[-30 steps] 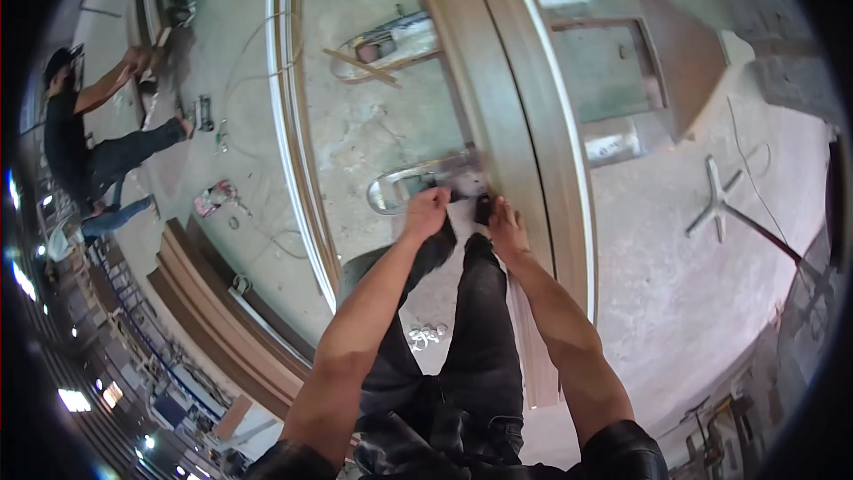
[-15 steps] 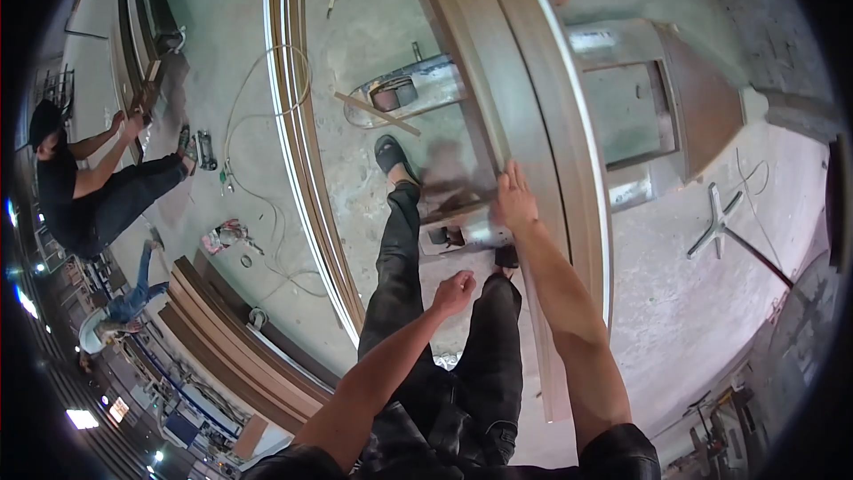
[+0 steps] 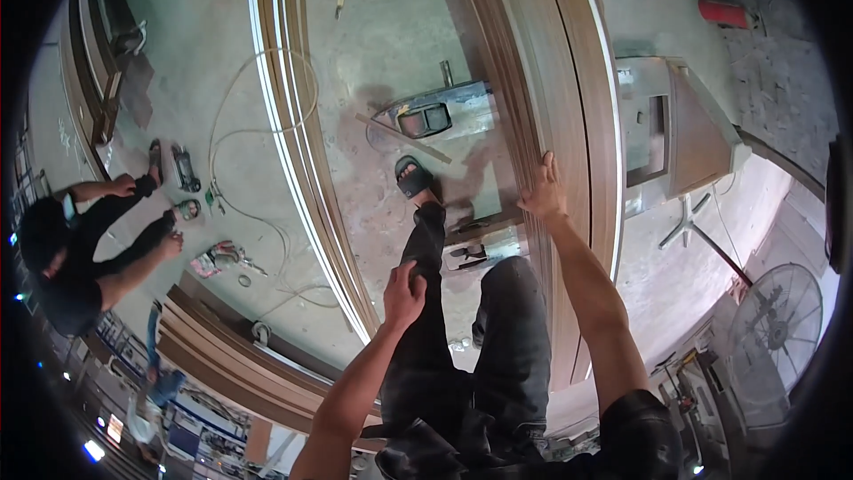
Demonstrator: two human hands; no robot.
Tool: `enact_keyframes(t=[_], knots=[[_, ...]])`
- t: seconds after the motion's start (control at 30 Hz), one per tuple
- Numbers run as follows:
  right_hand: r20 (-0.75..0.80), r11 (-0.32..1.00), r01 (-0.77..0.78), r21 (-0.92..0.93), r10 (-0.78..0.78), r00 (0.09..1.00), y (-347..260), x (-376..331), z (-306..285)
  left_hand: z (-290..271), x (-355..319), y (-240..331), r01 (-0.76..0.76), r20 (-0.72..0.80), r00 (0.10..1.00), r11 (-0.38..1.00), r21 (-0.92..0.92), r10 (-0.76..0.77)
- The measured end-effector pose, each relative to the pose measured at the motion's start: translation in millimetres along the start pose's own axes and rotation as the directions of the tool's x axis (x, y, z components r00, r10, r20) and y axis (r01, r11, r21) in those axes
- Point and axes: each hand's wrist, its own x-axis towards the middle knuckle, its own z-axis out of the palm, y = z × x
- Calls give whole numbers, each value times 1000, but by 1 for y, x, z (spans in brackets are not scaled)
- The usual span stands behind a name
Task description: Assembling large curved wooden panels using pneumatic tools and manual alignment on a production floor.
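My right hand (image 3: 545,191) lies on the left part of a stack of long brown boards (image 3: 562,107), fingers stretched out and pressing on the wood. The stack runs from the far edge toward me on my right, with a pale strip along its right side. My left hand (image 3: 405,292) hovers over my left leg, fingers loosely bent and slightly apart, with nothing visible in it. Beneath the boards, a worn metal support (image 3: 466,107) with a rectangular opening sticks out to the left. A second support (image 3: 480,249) shows nearer my legs.
Long strips with white edges (image 3: 289,124) lie on the floor to my left, crossed by a looped hose (image 3: 213,138). More brown boards (image 3: 204,338) lie at lower left. A co-worker (image 3: 67,249) sits at far left. A fan (image 3: 775,320) stands at right.
My view has shifted, and my right knee is now bent. My right hand stays on the boards. My left hand has moved left, over my leg. The co-worker's arms have moved apart.
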Motion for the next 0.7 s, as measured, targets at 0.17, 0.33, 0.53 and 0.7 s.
enact_keyframes(t=[0.17,0.33,0.53,0.7], knots=[[300,907,-9,-421,148,942,-41,18,-17,-42,-18,-33,26,149,988,998,60,-34],[351,920,-337,201,254,901,-34,52,-45,-67,28,-24,190,293,933,978,84,-206],[-153,913,25,406,41,987,-61,143,-48,-101,162,9,238,173,953,969,73,-247],[-184,991,81,111,-60,981,-91,212,-94,-138,319,64,28,4,1000,976,-215,-28]])
